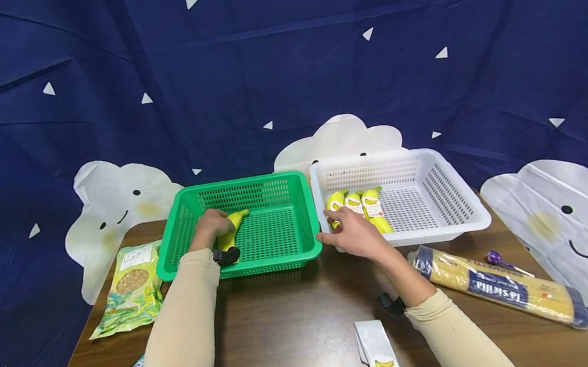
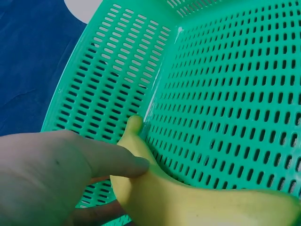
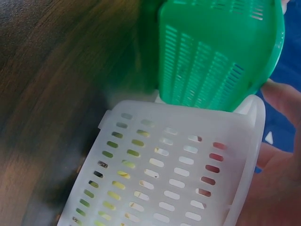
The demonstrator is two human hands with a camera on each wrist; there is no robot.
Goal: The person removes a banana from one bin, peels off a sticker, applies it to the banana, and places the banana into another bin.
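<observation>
Wood table (image 1: 296, 323), starry blue backdrop (image 1: 283, 62); left grip (image 1: 212, 224) clasps banana (image 1: 231, 230), right grip (image 1: 353, 236) relaxed.

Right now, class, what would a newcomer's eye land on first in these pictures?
Two baskets side by side on the brown table: the green basket and the white basket. The left hand holds a banana inside the green one; the right hand rests on the white rim by three labelled bananas.
</observation>
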